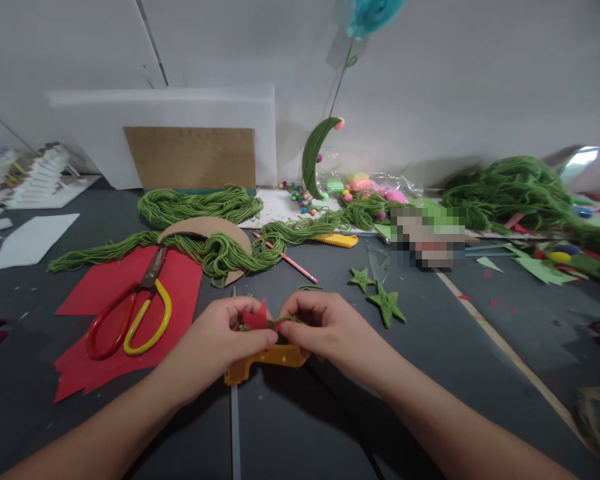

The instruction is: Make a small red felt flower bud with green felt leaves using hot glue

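Left hand [235, 337] and right hand [325, 327] meet close together at the front of the table, as the head view shows. The left pinches a small red piece [255, 317] between thumb and fingers. The right has its thumb and fingertips squeezed on a bit of green yarn [283, 319], right next to it. Fingers hide most of where the two meet.

To do this well, I think the left should grip the red piece firmly but not bend its points. The right should keep the yarn snug and flat. Just under the hands, toward six o'clock, is an orange tool [280, 356]. It looks like a glue gun, so it may be hot, and fingers should stay off its tip.

Around the hands, the dark tabletop [30, 300] is busy. At nine o'clock, scissors [151, 273] with red and yellow handles lie on red paper [183, 320]. At twelve is a pink pencil [300, 268]. Near three are two green stars [387, 305]. Farther off, a big yarn heap [510, 193] sits at two o'clock and a brown board [195, 157] leans at eleven. Behind it all is a pale wall [480, 80].
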The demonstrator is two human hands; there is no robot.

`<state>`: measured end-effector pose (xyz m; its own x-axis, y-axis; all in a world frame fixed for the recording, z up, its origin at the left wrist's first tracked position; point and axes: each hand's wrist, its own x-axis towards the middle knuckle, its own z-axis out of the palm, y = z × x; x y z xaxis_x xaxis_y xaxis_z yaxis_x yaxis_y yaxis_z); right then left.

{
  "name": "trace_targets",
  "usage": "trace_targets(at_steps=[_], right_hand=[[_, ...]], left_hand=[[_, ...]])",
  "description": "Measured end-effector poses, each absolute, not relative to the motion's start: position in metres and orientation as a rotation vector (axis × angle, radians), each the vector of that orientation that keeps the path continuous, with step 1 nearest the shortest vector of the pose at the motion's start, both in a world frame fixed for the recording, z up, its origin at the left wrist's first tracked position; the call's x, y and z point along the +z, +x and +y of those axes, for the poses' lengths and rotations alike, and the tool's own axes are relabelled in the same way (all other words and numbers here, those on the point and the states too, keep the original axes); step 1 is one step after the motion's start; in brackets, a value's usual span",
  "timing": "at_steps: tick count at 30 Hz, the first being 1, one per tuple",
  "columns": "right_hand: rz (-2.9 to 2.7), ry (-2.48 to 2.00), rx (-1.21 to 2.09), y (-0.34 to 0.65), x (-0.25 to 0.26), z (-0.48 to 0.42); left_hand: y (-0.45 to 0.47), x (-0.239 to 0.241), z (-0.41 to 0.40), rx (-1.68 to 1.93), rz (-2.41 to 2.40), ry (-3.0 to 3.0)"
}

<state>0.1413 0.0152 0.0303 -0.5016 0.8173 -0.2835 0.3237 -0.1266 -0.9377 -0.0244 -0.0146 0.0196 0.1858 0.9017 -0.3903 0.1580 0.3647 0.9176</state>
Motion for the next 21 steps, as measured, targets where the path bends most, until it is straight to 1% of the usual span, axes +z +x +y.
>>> trace_targets(at_steps=[10, 17, 19, 21], right_hand=[[-1.747, -1.258, 1.686, 0.1391, 0.0286, 0.0134], [-1.880, -1.175, 1.420, 0.1411, 0.0286, 0.0143], [-1.883, -1.167, 1.401, 0.1414, 0.0311, 0.0147], [-1.845, -1.161, 1.452, 0.1414, 0.0329, 0.0146]], left_hand=[[-0.0242, 0.0159, -0.0141, 0.732, 1.274, 1.079], [-0.0283, 0.0187, -0.0153, 0.690, 1.292, 1.179], [-0.0286, 0.0206, -0.0153, 0.645, 1.309, 1.216], [-0.0283, 0.0226, -0.0153, 0.615, 1.311, 1.259]])
